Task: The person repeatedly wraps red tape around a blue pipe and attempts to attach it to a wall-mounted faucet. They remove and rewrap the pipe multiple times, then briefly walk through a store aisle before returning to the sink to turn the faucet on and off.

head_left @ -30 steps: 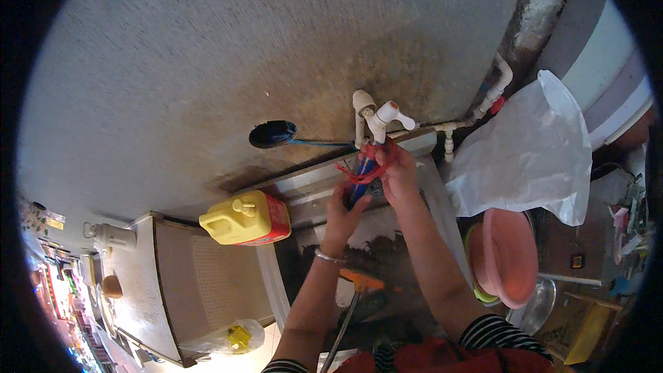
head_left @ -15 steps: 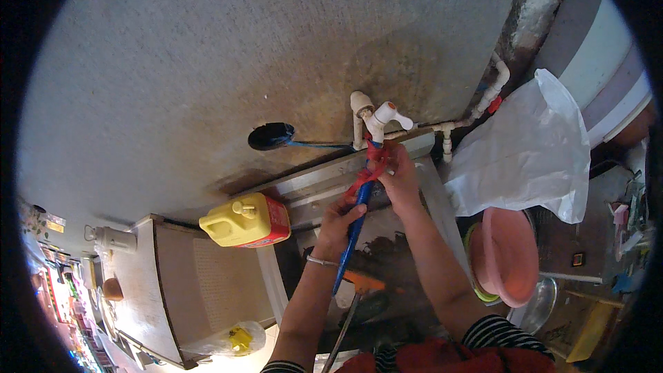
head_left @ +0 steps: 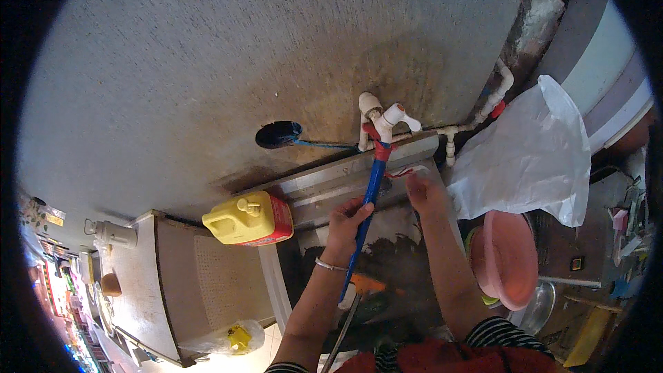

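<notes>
A white tap (head_left: 391,119) juts from the wall over a metal sink (head_left: 321,191). From its spout hangs a long blue hose (head_left: 373,183), sloping down toward me. My left hand (head_left: 347,224) is closed around this hose partway down, thumb on top. A red strip (head_left: 382,152) is wrapped about the joint between hose and spout. Its loose end runs right to my right hand (head_left: 426,193), whose fingers are pinched on it. Below, the hose reaches over the dark basin, where an orange-and-green object (head_left: 368,283) lies, partly hidden.
On the sink's left edge stands a yellow jug (head_left: 242,221) with a red label. To the right are a white plastic bag (head_left: 525,159), a pink basin (head_left: 511,259) and a metal bowl (head_left: 540,307). White pipes (head_left: 483,109) run along the wall.
My right hand has drawn away from the spout to the right, pulling the red strip's end with it. The red loops now sit tighter at the joint. My left hand still grips the hose.
</notes>
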{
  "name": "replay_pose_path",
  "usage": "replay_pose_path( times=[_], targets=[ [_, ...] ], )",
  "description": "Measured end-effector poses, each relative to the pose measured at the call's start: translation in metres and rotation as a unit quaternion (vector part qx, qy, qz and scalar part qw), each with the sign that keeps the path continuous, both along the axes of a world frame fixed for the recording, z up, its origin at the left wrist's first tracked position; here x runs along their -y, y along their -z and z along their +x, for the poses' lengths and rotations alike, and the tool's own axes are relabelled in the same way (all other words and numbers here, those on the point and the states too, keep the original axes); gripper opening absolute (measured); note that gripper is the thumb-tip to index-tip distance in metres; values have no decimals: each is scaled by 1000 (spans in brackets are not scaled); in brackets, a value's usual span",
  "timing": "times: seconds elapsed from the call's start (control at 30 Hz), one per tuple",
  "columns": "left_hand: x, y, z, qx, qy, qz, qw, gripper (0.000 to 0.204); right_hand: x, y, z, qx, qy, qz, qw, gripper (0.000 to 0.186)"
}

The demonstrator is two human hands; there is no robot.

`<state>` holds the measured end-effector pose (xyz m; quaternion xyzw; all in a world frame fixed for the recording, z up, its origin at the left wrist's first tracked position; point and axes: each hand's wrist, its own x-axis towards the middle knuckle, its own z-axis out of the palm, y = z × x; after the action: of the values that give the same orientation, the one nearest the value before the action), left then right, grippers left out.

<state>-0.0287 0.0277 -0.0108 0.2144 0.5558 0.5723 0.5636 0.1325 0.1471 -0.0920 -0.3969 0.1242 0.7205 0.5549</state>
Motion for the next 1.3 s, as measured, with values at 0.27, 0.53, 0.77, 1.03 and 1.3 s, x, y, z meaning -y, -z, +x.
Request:
replay_pose_path(
  times=[0.27,0.53,0.77,1.03,1.3],
  targets=[
    [-8,2,15,-306,-97,22,947,33,22,-87,-48,418,-124,424,794,28],
    [-12,12,41,-403,-93,87,906,43,7,-97,-64,288,-158,424,844,24],
    [9,8,4,14,126,61,990,30,8,-88,-65,-68,-177,381,905,36],
    [9,1,1,-140,56,47,987,28,21,-93,-60,98,-155,373,910,38],
    [16,1,27,-472,-71,13,879,31,16,-100,-69,488,-75,399,773,38]
  ],
)
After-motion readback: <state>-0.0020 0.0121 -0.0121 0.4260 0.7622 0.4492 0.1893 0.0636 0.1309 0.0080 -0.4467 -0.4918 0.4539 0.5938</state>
